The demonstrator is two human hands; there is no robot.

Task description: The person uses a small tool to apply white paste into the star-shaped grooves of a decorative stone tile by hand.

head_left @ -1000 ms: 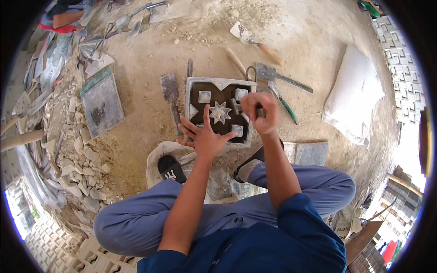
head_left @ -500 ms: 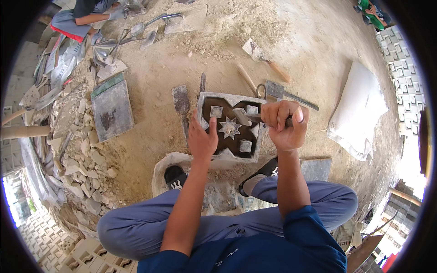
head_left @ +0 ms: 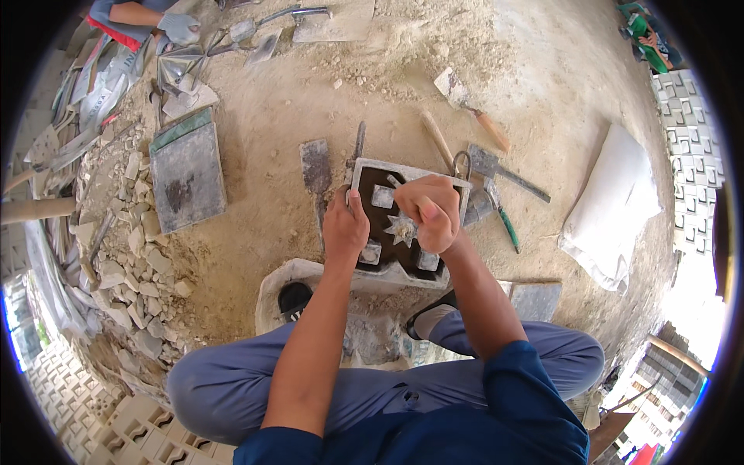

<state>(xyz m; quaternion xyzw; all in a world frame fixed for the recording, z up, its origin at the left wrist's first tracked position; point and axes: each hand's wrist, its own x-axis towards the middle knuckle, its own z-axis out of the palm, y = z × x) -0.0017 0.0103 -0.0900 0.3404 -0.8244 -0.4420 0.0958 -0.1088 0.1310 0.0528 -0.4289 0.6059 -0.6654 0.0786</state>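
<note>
In front of my feet lies a square grey mould (head_left: 372,268) with raised square blocks (head_left: 382,196) and a star-shaped piece (head_left: 400,230) inside its dark recess. My left hand (head_left: 346,230) is closed on the mould's left wall, thumb on the inner side. Over the mould's right half, my right hand (head_left: 432,213) is clenched round a small hand tool with a pale, flat end (head_left: 394,181). That end touches or hovers by the upper blocks; the handle is hidden in my fist. The star's right side is partly covered by this hand.
A flat scraper (head_left: 315,167) lies left of the mould. Beyond its right corner are a hammer (head_left: 482,160), a trowel (head_left: 493,130) and green-handled pliers (head_left: 508,227). A white sack (head_left: 614,209) lies right; a grey slab (head_left: 188,182) and rubble (head_left: 147,271) are left. Another person's gloved hand (head_left: 180,28) is far left.
My right hand has moved left and in over the mould with the tool, uncovering the green-handled pliers. My left hand has closed on the mould's left wall. The other person's gloved hand has shifted.
</note>
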